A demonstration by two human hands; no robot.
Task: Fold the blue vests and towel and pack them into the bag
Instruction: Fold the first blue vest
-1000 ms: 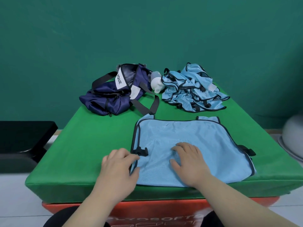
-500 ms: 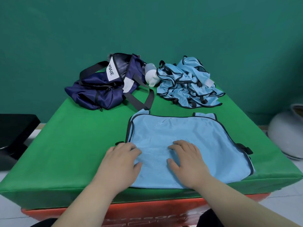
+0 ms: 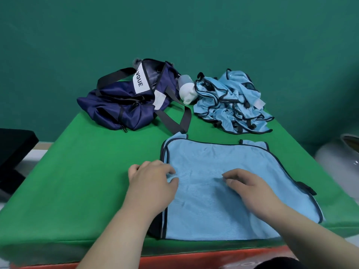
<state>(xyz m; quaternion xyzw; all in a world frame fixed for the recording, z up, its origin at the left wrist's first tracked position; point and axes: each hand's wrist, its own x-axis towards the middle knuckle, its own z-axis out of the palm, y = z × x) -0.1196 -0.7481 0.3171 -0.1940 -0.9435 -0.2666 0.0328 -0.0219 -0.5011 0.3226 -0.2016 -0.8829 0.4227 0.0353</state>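
On the green table, the left hand pinches the side of the blue vest. The right hand curls on it, grip unclear. A crooked pull could bunch the cloth.

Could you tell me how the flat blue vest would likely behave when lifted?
The flat vest lies thin and mesh-like, so it is probably floppy and light. The crumpled vest pile behind suggests it will sag and lose folds.

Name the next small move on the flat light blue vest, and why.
Probably lift the left edge of the light blue mesh vest and fold it rightward. It lies flat on the green table, the left hand pinches that edge, and the right hand rests curled fingers mid-panel.
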